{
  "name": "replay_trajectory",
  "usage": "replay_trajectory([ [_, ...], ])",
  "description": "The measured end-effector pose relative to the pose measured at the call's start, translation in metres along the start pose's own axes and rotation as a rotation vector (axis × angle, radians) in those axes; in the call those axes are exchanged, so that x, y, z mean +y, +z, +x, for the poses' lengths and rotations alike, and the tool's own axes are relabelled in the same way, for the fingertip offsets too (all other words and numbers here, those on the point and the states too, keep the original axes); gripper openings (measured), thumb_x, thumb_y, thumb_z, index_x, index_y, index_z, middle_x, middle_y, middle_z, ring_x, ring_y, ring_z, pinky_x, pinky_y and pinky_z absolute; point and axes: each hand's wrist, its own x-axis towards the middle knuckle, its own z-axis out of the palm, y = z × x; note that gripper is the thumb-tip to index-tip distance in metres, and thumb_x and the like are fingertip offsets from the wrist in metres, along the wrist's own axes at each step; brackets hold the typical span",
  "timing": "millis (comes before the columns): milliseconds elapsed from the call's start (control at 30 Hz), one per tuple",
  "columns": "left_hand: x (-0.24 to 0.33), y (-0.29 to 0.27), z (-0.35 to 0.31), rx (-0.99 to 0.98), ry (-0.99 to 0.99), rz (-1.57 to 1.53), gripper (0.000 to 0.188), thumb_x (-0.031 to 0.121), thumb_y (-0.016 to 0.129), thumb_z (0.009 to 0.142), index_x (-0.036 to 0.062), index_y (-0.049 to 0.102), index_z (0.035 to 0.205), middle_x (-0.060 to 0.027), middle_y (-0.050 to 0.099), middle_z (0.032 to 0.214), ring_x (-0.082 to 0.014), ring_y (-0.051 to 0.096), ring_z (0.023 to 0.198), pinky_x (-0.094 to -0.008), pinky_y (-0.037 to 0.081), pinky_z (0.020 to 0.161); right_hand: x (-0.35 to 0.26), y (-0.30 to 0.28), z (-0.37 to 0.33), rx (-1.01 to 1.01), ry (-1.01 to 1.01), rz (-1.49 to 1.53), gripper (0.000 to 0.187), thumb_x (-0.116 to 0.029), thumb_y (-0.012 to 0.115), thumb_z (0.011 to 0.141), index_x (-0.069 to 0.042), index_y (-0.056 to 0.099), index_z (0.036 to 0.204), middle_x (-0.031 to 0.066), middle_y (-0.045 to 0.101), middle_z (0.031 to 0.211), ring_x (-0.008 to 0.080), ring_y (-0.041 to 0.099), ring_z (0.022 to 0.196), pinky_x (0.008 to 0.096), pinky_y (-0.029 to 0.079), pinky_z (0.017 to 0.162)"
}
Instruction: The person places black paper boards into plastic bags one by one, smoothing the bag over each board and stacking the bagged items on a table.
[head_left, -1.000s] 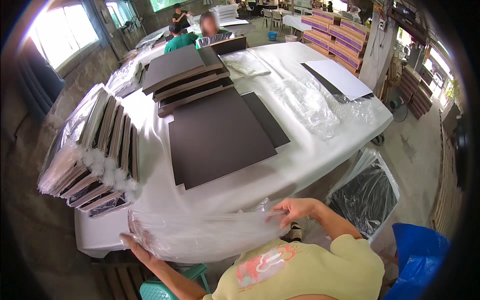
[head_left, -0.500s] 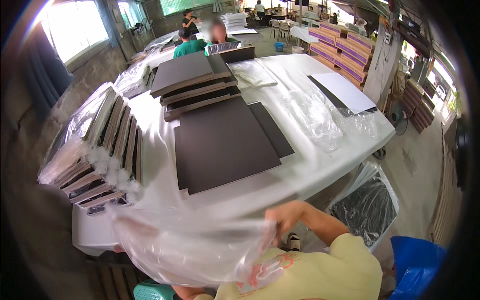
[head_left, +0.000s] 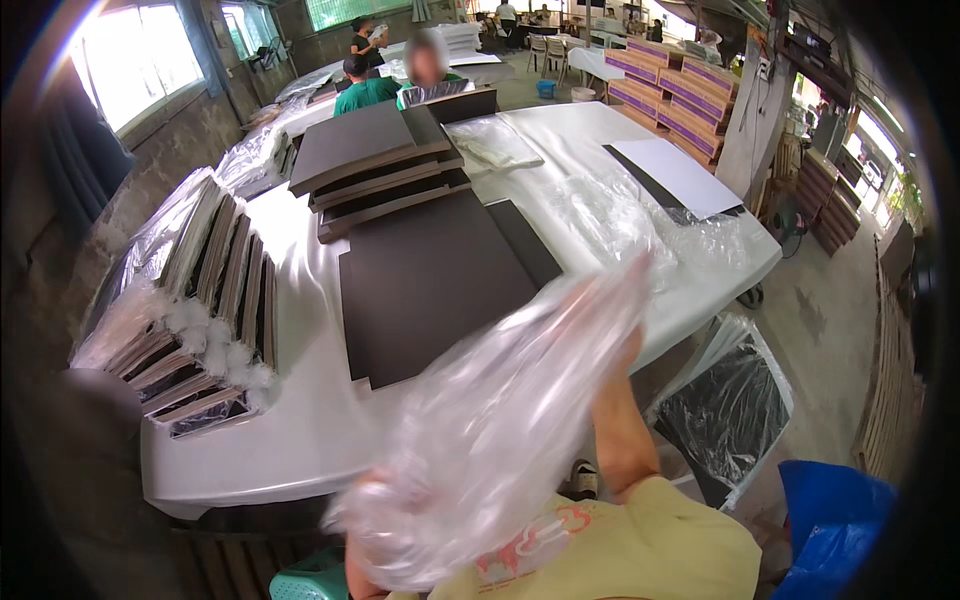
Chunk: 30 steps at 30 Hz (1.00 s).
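A large clear plastic bag (head_left: pixel 490 430), smeared by motion, stretches slantwise between my hands in front of the table. My right hand (head_left: pixel 628 345) is raised at its upper end, closed on the film and partly covered by it. At the lower left end my left hand (head_left: pixel 378 490) shows faintly through the bunched plastic, which it grips; its single fingers are blurred. Just beyond the bag lie large dark flat boards (head_left: pixel 430 290), overlapping on the white-covered table (head_left: pixel 310 420). A stack of thick dark panels (head_left: pixel 360 150) rises behind them.
Plastic-wrapped panels (head_left: pixel 215 270) crowd the table's left side. Crumpled clear film (head_left: pixel 610 220) and a white sheet (head_left: pixel 690 175) lie at right. A wrapped dark panel (head_left: pixel 725 410) leans below the right edge. A green stool (head_left: pixel 310 578) stands low left. People work beyond the table.
My right hand has swung up and forward, drawing the plastic bag over the near edge of the boards. The left hand has shifted right. The view has turned slightly.
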Motion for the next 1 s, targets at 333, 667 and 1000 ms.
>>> replay_trajectory([
  [333,-0.035,-0.008,-0.008,-0.222,-0.126,-0.039,0.045,0.022,0.069,0.071,-0.0022,0.054,0.105,-0.0097,0.057,0.097,-0.0178,0.055,0.078,-0.0340,0.047,0.076,0.020,0.016,-0.033,0.349,0.101,0.152,0.028,-0.015,0.066,0.076,-0.004,0.056,0.100,0.0010,0.053,0.072,0.0100,0.049,0.059,0.0237,0.039,0.049],
  [667,0.035,0.005,0.023,-0.078,-0.003,-0.064,0.035,0.017,0.069,0.069,-0.0006,0.056,0.096,-0.0091,0.059,0.091,-0.0184,0.057,0.077,-0.0325,0.048,0.070,0.052,-0.009,0.000,0.104,0.075,0.097,0.041,-0.016,0.073,0.066,-0.004,0.056,0.102,0.0017,0.057,0.073,0.0134,0.054,0.061,0.0283,0.045,0.055],
  [1000,-0.032,-0.060,-0.011,-0.786,-0.992,0.526,0.024,0.011,0.068,0.068,0.0013,0.058,0.087,-0.0082,0.061,0.085,-0.0190,0.058,0.076,-0.0309,0.048,0.064,-0.021,-0.028,-0.002,0.288,-1.244,1.093,0.049,-0.032,0.051,0.083,-0.013,0.038,0.127,0.0025,0.056,0.107,0.0132,0.050,0.103,0.0347,0.043,0.086],
])
